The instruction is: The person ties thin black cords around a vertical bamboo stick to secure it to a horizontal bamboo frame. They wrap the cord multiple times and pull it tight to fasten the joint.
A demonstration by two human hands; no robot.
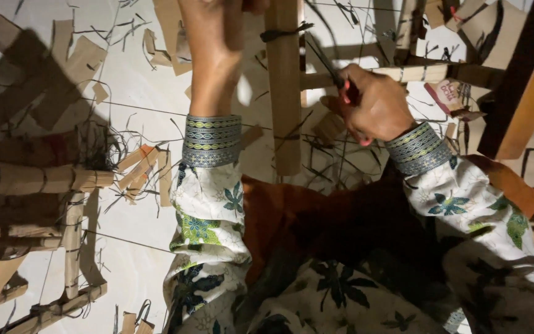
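Pale tiled floor (128, 93) under me, thin grout lines across it. Littered with cardboard scraps (143, 164) and dark thin strips (103, 145). Rolled-cardboard frame (38, 179) sits at my left. Dark wooden furniture leg (520, 80) top right. Hard light from above, sharp shadows on the floor.

a frame of rolled cardboard tubes (38, 178) lashed with dark ties lies at the left on the pale floor (125, 93). flat cardboard strips (143, 167) are scattered just beside it, with thin dark trimmings (103, 145) strewn among them. a dark wooden beam (520, 80) slants across the right edge, near more cardboard scraps (449, 96).
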